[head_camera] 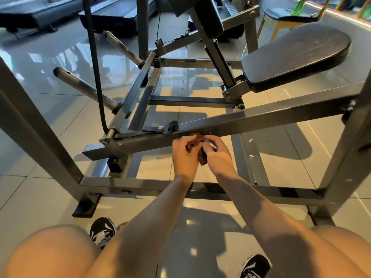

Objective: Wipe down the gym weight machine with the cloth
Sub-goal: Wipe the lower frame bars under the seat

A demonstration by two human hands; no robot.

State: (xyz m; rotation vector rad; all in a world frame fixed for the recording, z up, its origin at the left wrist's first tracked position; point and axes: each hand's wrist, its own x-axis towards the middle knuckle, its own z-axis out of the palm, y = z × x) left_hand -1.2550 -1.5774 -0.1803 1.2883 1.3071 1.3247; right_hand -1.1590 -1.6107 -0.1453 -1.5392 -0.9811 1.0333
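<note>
A grey steel weight machine point(261, 115) fills the view, with a slanted square bar crossing the middle. A small brown cloth point(197, 142) is bunched between my two hands, just below that bar. My left hand point(185, 155) grips the cloth's left side with curled fingers. My right hand point(217, 153) pinches its right side with thumb and fingers. The top of the cloth touches the bar's lower edge. Most of the cloth is hidden by my fingers.
The machine's black padded seat point(297, 55) sits upper right. Two bare weight pegs point(84, 87) stick out at left, beside a black strap point(96, 73). A low frame rail point(160, 187) runs under my forearms. My knees and black shoes stand on the glossy tiled floor point(50, 185).
</note>
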